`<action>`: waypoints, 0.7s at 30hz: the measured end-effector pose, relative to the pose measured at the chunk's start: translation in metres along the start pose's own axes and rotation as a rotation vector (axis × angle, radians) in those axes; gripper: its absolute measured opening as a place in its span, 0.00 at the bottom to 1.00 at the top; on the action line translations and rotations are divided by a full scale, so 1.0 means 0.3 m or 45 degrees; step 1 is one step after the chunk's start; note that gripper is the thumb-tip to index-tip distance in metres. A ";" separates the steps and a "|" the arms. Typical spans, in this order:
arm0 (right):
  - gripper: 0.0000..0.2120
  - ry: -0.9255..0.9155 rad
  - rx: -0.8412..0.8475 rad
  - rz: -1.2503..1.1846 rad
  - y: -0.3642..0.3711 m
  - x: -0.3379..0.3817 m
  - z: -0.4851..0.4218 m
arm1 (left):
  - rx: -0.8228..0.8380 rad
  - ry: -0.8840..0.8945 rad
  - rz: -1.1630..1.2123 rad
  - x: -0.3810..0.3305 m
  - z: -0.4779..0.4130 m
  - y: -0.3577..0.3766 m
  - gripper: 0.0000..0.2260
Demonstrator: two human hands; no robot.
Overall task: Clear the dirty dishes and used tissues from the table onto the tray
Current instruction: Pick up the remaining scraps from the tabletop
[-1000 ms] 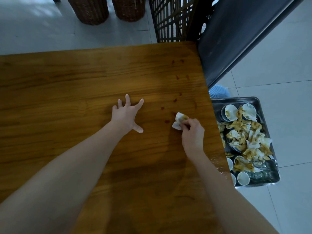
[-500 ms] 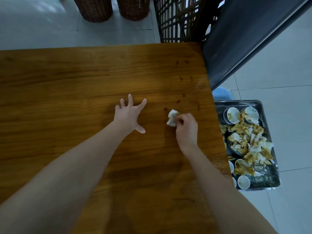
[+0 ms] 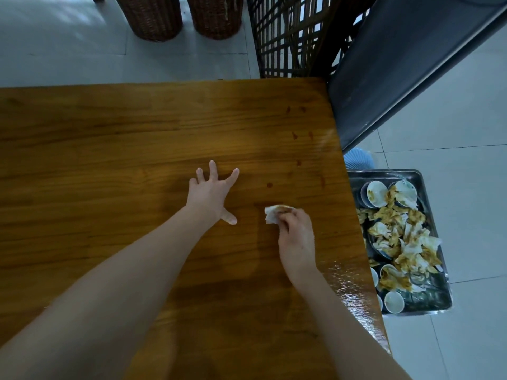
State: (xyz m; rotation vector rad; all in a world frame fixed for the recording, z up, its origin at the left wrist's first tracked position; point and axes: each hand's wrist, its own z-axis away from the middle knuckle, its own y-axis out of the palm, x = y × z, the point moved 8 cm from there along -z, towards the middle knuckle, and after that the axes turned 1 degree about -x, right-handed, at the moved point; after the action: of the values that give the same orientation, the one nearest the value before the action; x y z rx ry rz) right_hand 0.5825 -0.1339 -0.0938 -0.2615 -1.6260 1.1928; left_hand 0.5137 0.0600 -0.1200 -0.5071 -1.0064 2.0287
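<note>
Wooden table (image 3: 109,160) fills frame; left hand (image 3: 211,194) flat at centre, fingers spread. Right hand (image 3: 297,234) pinches stained tissue (image 3: 274,212) against tabletop, centre-right. Loaded tray (image 3: 436,305) on floor, right edge.

Single head-worn wide-angle view, facing forward and steeply down

Camera sits close above the near side of the table (image 3: 109,160); the left hand (image 3: 210,194) and right hand (image 3: 297,237) fall near frame centre, the tray (image 3: 389,172) lies low at the right edge, and wicker baskets (image 3: 153,17) mark the far top
</note>
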 end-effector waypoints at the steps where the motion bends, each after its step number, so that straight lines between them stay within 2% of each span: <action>1: 0.07 0.000 -0.014 0.002 -0.002 0.002 0.011 | -0.003 0.002 -0.002 0.001 -0.001 0.001 0.56; 10: 0.08 0.104 -0.067 0.030 0.000 0.009 -0.049 | -0.014 -0.003 -0.039 -0.001 -0.013 0.010 0.57; 13: 0.09 0.220 -0.190 0.074 -0.020 -0.007 -0.036 | -0.026 -0.002 -0.030 0.001 -0.017 0.016 0.58; 17: 0.16 0.448 -0.261 -0.143 -0.024 -0.046 -0.013 | -0.022 0.001 -0.038 0.001 -0.020 0.018 0.58; 21: 0.14 0.412 -0.263 -0.212 -0.026 -0.039 -0.015 | -0.021 0.011 -0.052 -0.001 -0.022 0.018 0.58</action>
State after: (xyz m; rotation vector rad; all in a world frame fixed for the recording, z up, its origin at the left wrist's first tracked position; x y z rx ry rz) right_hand 0.5941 -0.1430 -0.0948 -0.4192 -1.4533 0.8101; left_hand 0.5155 0.0610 -0.1283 -0.4994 -1.0210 1.9819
